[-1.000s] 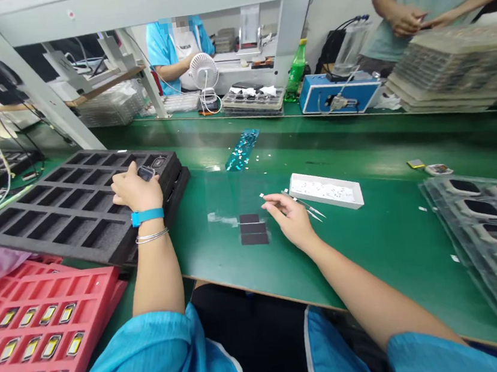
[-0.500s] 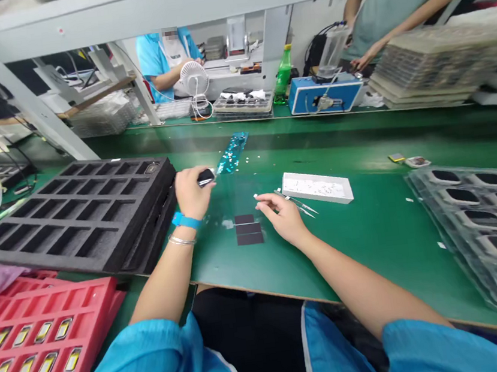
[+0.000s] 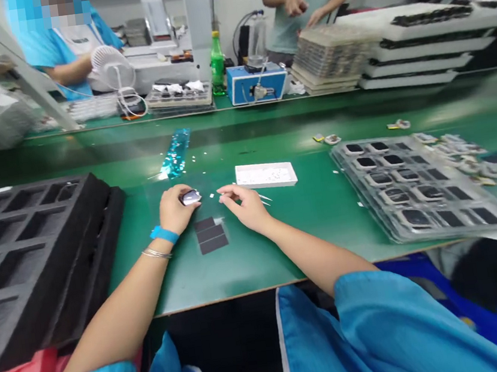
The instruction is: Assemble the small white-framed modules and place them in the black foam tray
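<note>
My left hand [image 3: 174,211] is closed around a small rounded device with a glossy dark face [image 3: 191,197], like a smartwatch body. It is held just over the green tabletop. My right hand [image 3: 246,207] is beside it on the right, thumb and forefinger pinched together; whatever may be between them is too small to make out. A tiny white piece [image 3: 211,195] shows between the two hands, apart from the right fingertips. Tweezers [image 3: 265,199] stick out behind my right hand, mostly hidden by it. Dark rectangular strips [image 3: 212,237] on a clear sheet lie below both hands.
A shallow white box [image 3: 266,185] with small bits stands behind my right hand. Beyond lies a shiny blue strip [image 3: 176,152]. Black foam trays [image 3: 113,227] flank the left, clear trays of watch-like parts [image 3: 369,207] the right. Two people work across the bench.
The view has swung right and come lower. My hands are closer together, and the device in my left hand has tipped, its face now catching light. A white bit showed at my right fingertips before.
</note>
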`<state>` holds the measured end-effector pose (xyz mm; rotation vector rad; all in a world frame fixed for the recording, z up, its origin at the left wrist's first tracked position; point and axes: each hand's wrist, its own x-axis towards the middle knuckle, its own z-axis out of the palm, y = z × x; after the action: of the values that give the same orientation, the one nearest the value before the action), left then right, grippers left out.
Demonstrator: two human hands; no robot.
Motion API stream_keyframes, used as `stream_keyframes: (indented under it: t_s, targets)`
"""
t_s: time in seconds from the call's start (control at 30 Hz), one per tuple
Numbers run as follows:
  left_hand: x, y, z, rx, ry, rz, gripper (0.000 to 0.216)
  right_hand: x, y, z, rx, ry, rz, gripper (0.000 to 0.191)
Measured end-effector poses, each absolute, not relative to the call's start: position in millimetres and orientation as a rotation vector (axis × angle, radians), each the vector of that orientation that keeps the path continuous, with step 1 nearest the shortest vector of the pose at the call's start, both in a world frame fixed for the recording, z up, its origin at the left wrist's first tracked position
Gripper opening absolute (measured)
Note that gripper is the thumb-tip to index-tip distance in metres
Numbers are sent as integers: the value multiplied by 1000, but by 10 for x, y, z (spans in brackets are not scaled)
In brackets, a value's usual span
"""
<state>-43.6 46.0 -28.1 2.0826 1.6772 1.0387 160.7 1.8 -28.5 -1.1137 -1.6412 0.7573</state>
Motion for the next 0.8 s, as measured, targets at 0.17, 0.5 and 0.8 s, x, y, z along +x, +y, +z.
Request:
stream_keyframes:
  t_s: [0.17, 0.5, 0.8]
  targets:
    - [-389, 468, -287, 1939, 1651, 1068, 38, 1869, 131, -149, -1181, -1522, 496, 22]
    - [-350, 445, -295, 1855, 1607, 1071, 42, 3321, 1198, -125, -1994, -1204, -162, 43]
    - [-332, 474, -290, 1686, 1573, 1123, 42, 3798, 1663, -389, -2375, -749, -46, 64]
